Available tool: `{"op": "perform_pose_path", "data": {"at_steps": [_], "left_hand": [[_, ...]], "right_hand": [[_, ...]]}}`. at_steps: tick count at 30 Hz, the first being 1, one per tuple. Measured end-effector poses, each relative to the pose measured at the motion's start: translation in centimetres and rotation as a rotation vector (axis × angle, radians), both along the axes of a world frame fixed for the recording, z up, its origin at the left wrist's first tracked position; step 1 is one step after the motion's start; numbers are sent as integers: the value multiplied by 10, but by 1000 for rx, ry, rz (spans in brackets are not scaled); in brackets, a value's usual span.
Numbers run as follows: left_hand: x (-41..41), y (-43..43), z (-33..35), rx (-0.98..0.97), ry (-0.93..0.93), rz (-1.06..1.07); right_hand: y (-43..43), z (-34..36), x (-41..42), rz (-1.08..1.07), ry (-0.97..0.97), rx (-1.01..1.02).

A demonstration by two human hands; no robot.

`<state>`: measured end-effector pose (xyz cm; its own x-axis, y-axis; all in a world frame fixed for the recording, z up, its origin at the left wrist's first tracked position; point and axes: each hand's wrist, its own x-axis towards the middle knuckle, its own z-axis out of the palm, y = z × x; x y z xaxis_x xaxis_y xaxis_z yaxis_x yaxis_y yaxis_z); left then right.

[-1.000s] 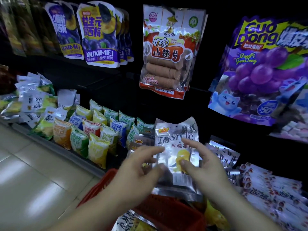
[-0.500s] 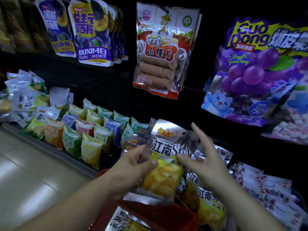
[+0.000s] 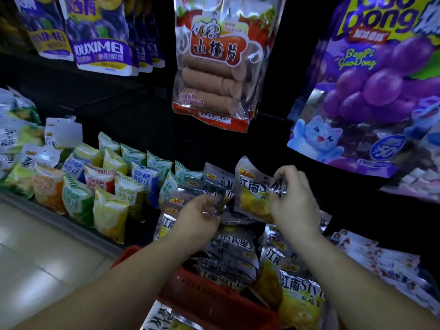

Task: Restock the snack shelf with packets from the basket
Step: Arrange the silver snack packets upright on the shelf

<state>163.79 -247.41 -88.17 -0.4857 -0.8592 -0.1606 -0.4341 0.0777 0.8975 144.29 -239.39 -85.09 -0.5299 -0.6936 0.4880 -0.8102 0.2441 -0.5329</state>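
A red haw-slice bag [image 3: 214, 67] hangs between purple plum pouches [image 3: 100, 44] and a grape-print bag [image 3: 381, 96].

Shelf layout, lower tier
Basket [image 3: 214, 303] sits before the shelf [image 3: 123, 120]; packets [image 3: 228, 244] are piled behind it, small packs [image 3: 102, 186] to their left, hanging bags [image 3: 214, 67] above.

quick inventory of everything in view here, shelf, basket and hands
basket: one, red, bottom centre
held packet: one, silver and yellow, above the shelf
silver and yellow packets: many, in the basket and on the shelf
small snack packs: many, green, yellow, orange, blue, lower shelf left
plum bags: several, purple, hanging top left
hawthorn bag: at least one, red and clear, top centre
grape jelly bag: one, purple, top right
white packets: several, white and red, shelf right
left hand: one, pinching one silver and yellow packet
right hand: one, grip on the held packet's top edge
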Motion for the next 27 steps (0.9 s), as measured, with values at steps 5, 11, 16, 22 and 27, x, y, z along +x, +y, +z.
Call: {"op": "perform_pose_path", "data": {"at_steps": [5,11,16,22,27], "left_hand": [[-25,-31,-57,-20,-173,-197],[-48,-54,-95,-224,-266,-197],[-71,-56,-112,-240,-347,-281],[-71,-75,-111,-305,-232,-202],[-78,-87,-115,-129,-62,-140]], "right_hand": [[-34,-68,-30,-22,133,126],[-55,-119,-52,70,-7,135],[-56,-154,-57,179,-195,346],[-60,-134,-64,112,-75,345],[-67,-122,-64,0,-17,356]]}}
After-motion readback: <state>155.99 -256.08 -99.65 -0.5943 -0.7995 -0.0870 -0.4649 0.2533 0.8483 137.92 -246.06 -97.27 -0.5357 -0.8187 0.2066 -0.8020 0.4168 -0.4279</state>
